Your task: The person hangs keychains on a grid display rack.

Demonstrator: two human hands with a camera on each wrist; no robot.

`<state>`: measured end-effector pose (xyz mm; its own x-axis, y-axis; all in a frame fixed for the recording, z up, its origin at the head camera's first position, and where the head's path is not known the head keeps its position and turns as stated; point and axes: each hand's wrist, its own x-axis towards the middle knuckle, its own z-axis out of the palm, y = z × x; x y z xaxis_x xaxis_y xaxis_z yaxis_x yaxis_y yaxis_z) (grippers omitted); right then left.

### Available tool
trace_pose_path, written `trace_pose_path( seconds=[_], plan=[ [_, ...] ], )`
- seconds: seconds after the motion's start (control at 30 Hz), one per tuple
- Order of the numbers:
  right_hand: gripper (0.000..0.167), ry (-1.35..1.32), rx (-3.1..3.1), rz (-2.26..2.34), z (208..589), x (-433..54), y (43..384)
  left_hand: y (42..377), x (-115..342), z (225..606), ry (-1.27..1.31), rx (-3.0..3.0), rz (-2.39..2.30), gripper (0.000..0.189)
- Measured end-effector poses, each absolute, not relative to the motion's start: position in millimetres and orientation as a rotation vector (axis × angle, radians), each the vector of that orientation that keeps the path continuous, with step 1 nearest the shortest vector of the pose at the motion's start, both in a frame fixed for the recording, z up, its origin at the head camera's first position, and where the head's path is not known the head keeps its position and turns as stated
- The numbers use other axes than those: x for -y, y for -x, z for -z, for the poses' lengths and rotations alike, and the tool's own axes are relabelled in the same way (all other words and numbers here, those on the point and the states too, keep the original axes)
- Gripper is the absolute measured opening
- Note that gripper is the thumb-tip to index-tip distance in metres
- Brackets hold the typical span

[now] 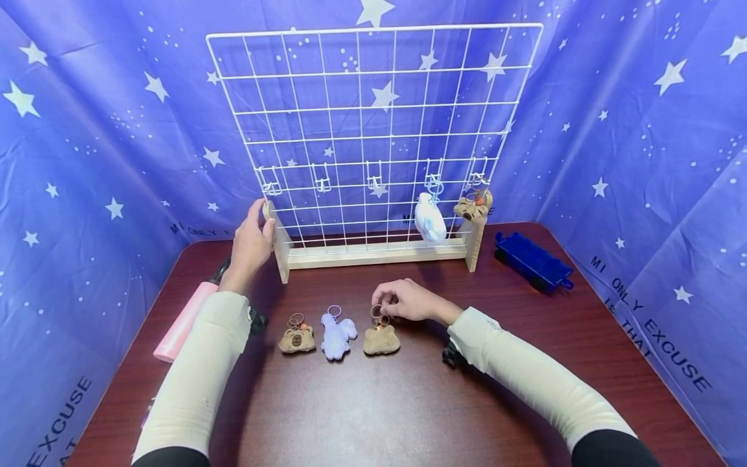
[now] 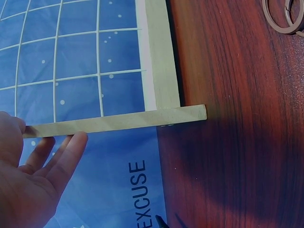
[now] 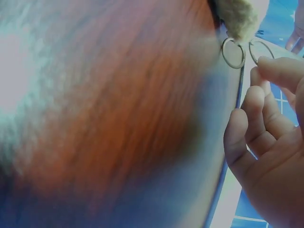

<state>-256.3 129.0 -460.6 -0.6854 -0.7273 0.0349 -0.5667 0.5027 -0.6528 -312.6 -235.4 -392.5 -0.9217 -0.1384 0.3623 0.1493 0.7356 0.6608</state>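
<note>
My right hand (image 1: 411,299) pinches a metal ring of a brown plush keychain (image 1: 382,340) between thumb and index finger. In the right wrist view the ring (image 3: 261,51) shows at the fingertips, with part of the plush (image 3: 241,19) beyond it. My left hand (image 1: 252,243) holds the wooden side post (image 2: 114,122) of the white grid rack (image 1: 360,136), thumb on one side and fingers on the other. On the table left of the right hand lie a lilac plush keychain (image 1: 336,338) and a brown bear-like one (image 1: 297,340).
Several white hooks (image 1: 323,185) line the grid. A white-and-blue plush keychain (image 1: 430,219) and a brown one (image 1: 471,209) hang at its right. A blue toy wagon (image 1: 533,261) stands right of the rack. A pink cylinder (image 1: 187,322) lies beside the left forearm.
</note>
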Motion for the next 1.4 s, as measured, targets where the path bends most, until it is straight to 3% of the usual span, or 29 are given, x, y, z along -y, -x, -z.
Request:
trace_pose_path(
  seconds=[1.4],
  plan=[
    [0.016, 1.114, -2.625, 1.08, 427, -143, 267, 311, 235, 392, 0.007, 2.551, 1.003, 0.055]
  ],
)
